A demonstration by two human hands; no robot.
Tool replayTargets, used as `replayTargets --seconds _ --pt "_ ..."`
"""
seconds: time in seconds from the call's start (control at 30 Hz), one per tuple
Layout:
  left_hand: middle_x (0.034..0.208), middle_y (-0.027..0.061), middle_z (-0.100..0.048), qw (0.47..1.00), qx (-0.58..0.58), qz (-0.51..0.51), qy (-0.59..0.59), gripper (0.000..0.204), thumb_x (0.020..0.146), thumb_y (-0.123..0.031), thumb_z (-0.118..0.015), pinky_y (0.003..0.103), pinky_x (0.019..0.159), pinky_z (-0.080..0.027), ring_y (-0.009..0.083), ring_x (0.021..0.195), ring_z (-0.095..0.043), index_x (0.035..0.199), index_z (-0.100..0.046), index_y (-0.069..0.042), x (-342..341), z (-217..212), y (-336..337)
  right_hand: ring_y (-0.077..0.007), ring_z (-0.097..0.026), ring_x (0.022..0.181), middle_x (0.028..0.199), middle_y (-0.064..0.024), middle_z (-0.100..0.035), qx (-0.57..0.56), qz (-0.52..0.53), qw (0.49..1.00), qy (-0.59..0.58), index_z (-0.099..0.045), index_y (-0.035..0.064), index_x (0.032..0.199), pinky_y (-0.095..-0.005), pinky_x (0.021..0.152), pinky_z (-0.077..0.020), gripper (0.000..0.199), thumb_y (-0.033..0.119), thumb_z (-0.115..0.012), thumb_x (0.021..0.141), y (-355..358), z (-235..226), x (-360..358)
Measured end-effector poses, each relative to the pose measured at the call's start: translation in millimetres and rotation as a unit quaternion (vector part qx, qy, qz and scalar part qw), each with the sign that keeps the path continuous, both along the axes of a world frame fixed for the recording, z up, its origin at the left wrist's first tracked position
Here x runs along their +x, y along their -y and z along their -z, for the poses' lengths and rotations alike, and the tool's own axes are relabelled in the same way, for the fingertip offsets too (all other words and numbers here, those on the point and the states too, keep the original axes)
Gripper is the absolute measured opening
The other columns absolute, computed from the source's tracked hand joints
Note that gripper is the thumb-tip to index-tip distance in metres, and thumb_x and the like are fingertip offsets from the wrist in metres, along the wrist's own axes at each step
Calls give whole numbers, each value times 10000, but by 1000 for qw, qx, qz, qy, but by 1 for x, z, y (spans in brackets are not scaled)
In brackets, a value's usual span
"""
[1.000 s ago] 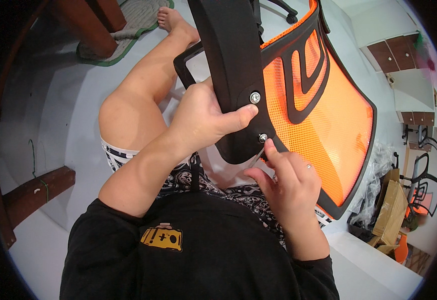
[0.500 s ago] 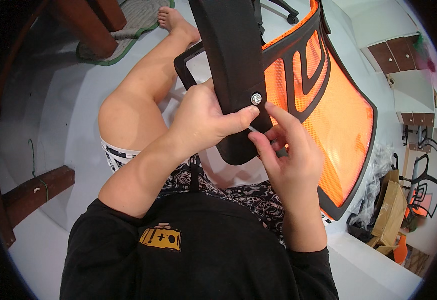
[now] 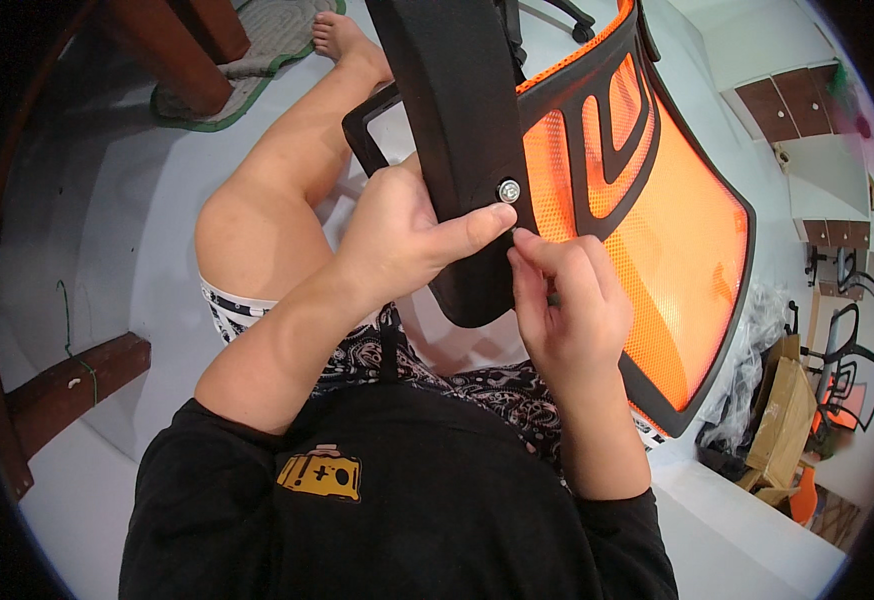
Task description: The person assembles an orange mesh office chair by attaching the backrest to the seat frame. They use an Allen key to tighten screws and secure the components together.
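A thick black chair part with a rounded lower end stands in front of me, slightly tilted. My left hand is closed round its left edge, the thumb lying across its face just under a silver bolt. The bolt sits in a round hole near the right edge. My right hand is closed in a pinch right of the left thumb tip, below the bolt. A thin metal piece is in that pinch, mostly hidden by the fingers. Beyond it spreads the chair's orange mesh backrest with its black frame.
A black loop-shaped frame juts out left of the chair part. My bare leg stretches along the left. Dark red wooden legs rest on a grey mat. Cardboard and clear plastic wrap lie at the right.
My right hand has moved slightly up and its fingers have drawn together into a pinch near the left thumb. The chair part has shifted slightly left; my left hand keeps its hold.
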State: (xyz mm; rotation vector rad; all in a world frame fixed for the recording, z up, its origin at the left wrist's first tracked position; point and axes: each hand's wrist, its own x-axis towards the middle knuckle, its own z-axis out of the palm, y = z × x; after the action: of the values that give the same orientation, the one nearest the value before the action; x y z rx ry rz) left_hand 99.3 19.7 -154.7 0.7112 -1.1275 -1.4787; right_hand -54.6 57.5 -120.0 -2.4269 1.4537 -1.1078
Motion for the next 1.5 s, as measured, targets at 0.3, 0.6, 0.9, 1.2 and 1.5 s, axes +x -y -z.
replayTargets --seconds 0.3,0.6,0.9,1.2,1.5 --pt "997 74 -587 1000 4 0 -6 376 766 -73 -653 249 798 -448 99 903 -536 1074 -483 61 -1 -1 1 -168 -542 531 662 -63 -551 94 94 988 84 -623 44 820 -258 493 -445 120 23 -653 706 3 0 -6" --pt "1005 78 -588 1000 5 1 -1 391 763 -79 -655 256 801 -450 107 903 -542 1083 -482 63 0 0 0 -175 -550 570 657 -65 -552 53 20 998 5 -642 32 942 -246 523 -445 291 50 -711 660 -16 -1 -27" --pt "1013 89 -586 1000 17 2 -12 396 764 -83 -657 255 808 -450 114 915 -542 1087 -479 63 -1 0 0 -192 -542 574 711 -63 -529 59 -18 992 -107 -635 34 835 -276 504 -435 205 50 -714 647 -14 -18 -26" --pt "1011 89 -585 1000 5 0 -6 406 764 -102 -666 253 806 -448 113 912 -540 1087 -481 62 1 2 1 -137 -533 544 653 -53 -518 139 29 989 32 -619 24 847 -248 471 -425 192 33 -715 681 -22 -8 -12" --pt "1025 90 -577 1000 15 0 -24 419 756 -91 -668 259 819 -443 116 923 -534 1091 -472 69 0 2 0 -178 -551 570 770 -74 -579 185 10 982 -25 -607 25 1007 -272 503 -429 303 37 -664 710 -34 -22 -11"
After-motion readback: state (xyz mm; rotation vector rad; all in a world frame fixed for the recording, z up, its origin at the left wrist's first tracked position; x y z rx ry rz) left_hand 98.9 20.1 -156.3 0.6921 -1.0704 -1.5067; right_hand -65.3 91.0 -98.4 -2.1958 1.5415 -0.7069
